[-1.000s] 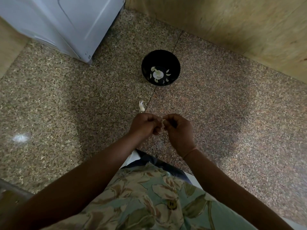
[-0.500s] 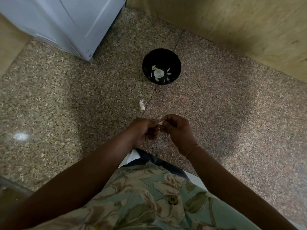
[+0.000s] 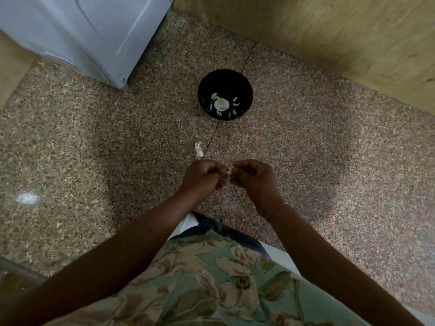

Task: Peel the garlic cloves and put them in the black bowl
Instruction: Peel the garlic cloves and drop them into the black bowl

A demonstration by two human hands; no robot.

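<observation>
Above the speckled stone floor [image 3: 94, 149], close in front of the person's floral shirt [image 3: 211, 278], the left hand [image 3: 202, 176] and the right hand [image 3: 255, 178] meet knuckle to knuckle. Both sets of fingers [image 3: 239, 168] are curled, pinching one small garlic clove [image 3: 228, 171] between them; only a pale sliver of it shows. A thin band [image 3: 275, 209] circles the right wrist. Just beyond the left hand, a scrap of white garlic skin [image 3: 198, 150] lies on the floor beside a tile joint. Farther along that joint stands the black bowl [image 3: 204, 90], upright and well apart from the hands, with several pale crescent cloves [image 3: 235, 105] scattered around a rounder white patch at its bottom. A white appliance [image 3: 82, 31] fills the far left corner, and a wooden panel [image 3: 329, 43] runs along the far right.
</observation>
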